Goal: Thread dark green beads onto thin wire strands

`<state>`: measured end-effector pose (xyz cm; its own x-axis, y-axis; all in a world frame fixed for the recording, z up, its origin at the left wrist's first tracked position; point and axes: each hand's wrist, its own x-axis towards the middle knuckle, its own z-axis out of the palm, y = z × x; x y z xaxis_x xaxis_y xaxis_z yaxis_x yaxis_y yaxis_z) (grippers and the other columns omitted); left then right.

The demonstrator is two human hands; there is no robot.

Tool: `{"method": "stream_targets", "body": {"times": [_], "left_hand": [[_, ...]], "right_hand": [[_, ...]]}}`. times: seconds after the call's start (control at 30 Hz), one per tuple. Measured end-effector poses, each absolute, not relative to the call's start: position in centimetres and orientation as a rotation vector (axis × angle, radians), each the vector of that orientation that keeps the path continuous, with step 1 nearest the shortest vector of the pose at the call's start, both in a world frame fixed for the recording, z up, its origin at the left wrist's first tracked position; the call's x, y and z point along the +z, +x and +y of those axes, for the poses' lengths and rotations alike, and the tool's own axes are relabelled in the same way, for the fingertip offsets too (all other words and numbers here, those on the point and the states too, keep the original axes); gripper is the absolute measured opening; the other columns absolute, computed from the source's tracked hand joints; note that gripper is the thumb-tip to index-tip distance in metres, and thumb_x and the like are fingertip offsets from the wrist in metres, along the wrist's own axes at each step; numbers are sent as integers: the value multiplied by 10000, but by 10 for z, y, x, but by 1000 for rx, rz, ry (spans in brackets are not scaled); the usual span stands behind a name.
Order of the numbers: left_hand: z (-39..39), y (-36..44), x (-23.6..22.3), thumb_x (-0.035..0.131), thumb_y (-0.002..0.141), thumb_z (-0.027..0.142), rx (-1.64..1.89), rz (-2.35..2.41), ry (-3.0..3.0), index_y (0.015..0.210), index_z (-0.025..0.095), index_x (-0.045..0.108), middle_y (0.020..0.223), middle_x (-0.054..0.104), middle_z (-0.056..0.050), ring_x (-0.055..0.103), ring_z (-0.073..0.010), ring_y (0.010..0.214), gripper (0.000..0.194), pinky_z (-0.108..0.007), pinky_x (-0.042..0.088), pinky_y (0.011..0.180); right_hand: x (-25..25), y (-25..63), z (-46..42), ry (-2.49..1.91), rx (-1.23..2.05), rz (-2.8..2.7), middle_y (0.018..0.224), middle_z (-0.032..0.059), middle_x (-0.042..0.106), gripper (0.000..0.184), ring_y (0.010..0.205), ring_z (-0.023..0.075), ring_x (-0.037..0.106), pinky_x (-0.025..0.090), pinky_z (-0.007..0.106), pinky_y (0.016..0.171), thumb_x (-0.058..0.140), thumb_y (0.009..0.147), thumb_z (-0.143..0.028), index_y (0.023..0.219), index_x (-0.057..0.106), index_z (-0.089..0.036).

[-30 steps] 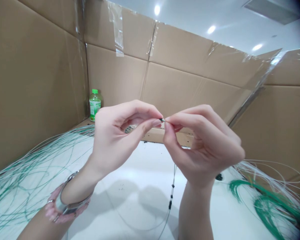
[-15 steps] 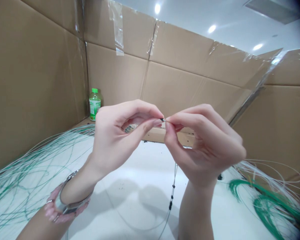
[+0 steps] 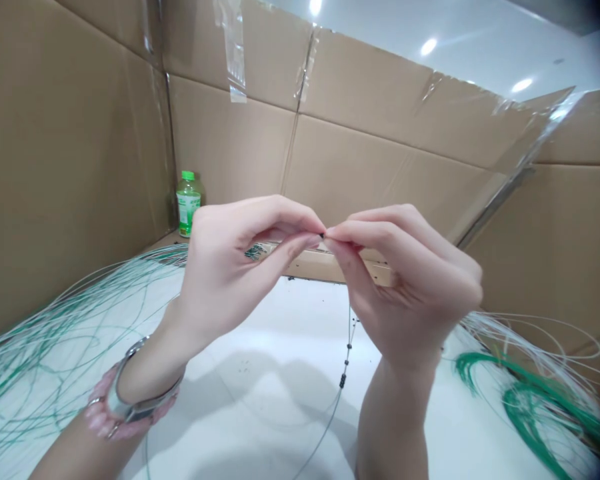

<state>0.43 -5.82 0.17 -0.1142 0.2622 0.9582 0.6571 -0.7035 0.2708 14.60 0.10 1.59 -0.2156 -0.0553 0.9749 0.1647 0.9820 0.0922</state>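
My left hand [image 3: 253, 267] is closed in a pinch, thumb and forefinger on a tiny black piece [image 3: 322, 235]. Opposite it, my right hand [image 3: 405, 280] pinches too, its fingertips meeting the left ones at that piece. A thin grey-green cord [image 3: 325, 433] hangs below my right hand and seems to run up to its fingers, though the upper part is hidden behind the hand. Several small black beads [image 3: 343, 381] are threaded along the cord. Both hands are raised above a white tabletop [image 3: 260, 387].
Many loose green and white cords [image 3: 55, 340] spread over the left side. A green cord bundle [image 3: 523, 400] and white strands lie at the right. A green-capped bottle [image 3: 189, 205] stands in the back left corner. Cardboard walls [image 3: 360, 147] surround the table.
The fingertips of both hands have come closer, and the dark piece between them shows less. The beaded cord hangs slightly higher. The view has shifted slightly.
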Motion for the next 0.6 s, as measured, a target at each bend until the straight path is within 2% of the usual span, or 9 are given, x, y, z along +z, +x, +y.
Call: {"method": "stream_targets", "body": {"times": [0.2,0.4,0.6], "left_hand": [[-56,5,2,684,759,98,-1955,-1010,-1845,797,221,691,717,697,44,650,-100,634,129,-202,572,580],[-58,6,2,663,779,98,-1934,-1029,-1866,811,230,703,738,718,42,674,-113,628,141,-211,589,564],[-58,6,1,647,781,45,-1961,-970,-1906,861,202,712,777,716,48,650,-69,677,188,-149,575,623]], "right_hand": [[10,141,8,68,193,-1671,704,-22,660,196,646,116,595,545,280,576,664,761,-31,811,674,-220],[7,139,11,45,245,-1637,702,-23,662,219,617,133,614,560,294,522,693,741,-46,813,682,-252],[8,138,7,-10,273,-1688,788,2,677,184,724,140,631,590,290,594,659,779,-68,831,641,-243]]}}
